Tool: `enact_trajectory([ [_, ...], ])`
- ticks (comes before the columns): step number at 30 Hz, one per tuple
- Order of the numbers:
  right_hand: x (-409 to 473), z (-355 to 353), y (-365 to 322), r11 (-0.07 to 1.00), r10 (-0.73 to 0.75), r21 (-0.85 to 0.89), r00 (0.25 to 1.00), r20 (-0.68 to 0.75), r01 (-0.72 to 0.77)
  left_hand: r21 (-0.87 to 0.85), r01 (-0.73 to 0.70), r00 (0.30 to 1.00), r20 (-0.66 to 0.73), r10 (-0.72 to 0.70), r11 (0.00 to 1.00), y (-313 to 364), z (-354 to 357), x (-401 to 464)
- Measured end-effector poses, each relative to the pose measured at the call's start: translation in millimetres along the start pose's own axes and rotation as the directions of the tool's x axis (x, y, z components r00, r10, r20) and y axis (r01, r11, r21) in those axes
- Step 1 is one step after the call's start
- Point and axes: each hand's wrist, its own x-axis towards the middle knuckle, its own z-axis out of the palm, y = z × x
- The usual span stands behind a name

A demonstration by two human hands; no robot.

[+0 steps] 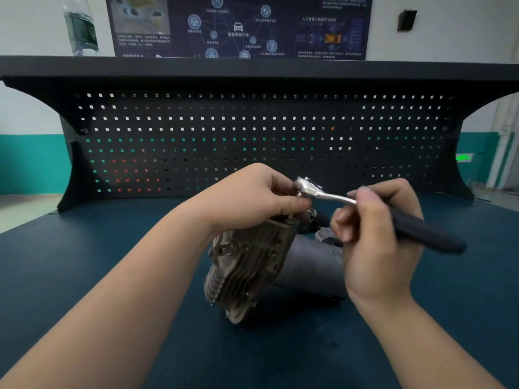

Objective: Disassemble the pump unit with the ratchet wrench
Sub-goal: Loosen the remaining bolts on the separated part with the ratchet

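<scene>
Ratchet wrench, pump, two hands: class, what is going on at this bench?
A person holds a ratchet wrench above a finned pump unit lying on the dark bench mat. The right hand grips the black handle; the left hand pinches at the wrench head. The wrench is not visibly seated on a bolt.

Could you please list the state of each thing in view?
Wrench: held in the air above the pump.
Left hand: pinches the wrench head.
Right hand: grips the handle.
Pump: lying on the bench.
Bottle: upright on the shelf.
</scene>
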Motion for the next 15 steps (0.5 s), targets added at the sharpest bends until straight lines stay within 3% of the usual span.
enact_trajectory([
  [1,3.6,1.3,-0.9,0.959,0.211,0.206,0.976,-0.051,-0.197,0.012,0.001,1.0,0.008,-0.001,1.0,0.3,0.1,0.1],
  [2,7.2,0.7,1.1,0.839,0.432,0.401,0.899,-0.077,-0.369,0.022,0.003,1.0,0.006,-0.003,1.0,0.6,0.4,0.3],
  [4,14.6,-1.9,7.2,0.485,0.761,0.687,0.649,-0.026,-0.541,0.015,0.004,1.0,-0.017,-0.004,1.0,1.0,1.6,0.8],
  [5,16.3,-3.2,8.7,0.335,0.837,0.764,0.546,0.027,-0.551,0.003,0.002,1.0,-0.03,-0.002,1.0,1.3,2.3,1.0],
  [7,15.5,-4.7,11.1,0.214,0.88,0.817,0.468,0.076,-0.535,-0.003,0.005,0.999,-0.051,-0.005,1.0,1.9,3.6,1.0],
  [9,15.4,-5.9,12.3,0.232,0.872,0.824,0.486,0.059,-0.516,0.01,0.019,0.997,-0.079,-0.018,1.0,1.7,4.6,1.3],
  [11,16.1,-8.1,11.1,0.317,0.821,0.806,0.571,0.032,-0.5,0.026,0.036,0.994,-0.103,-0.033,0.999,2.1,5.3,1.9],
  [13,15.7,-9.6,7.1,0.529,0.679,0.697,0.734,-0.006,-0.484,0.03,0.046,0.993,-0.112,-0.043,0.998,1.9,5.3,2.3],
  [15,9.4,-10.5,-0.1,0.886,0.305,0.369,0.952,-0.005,-0.282,0.022,0.038,0.993,-0.115,-0.036,0.999,1.2,4.6,2.7],
])
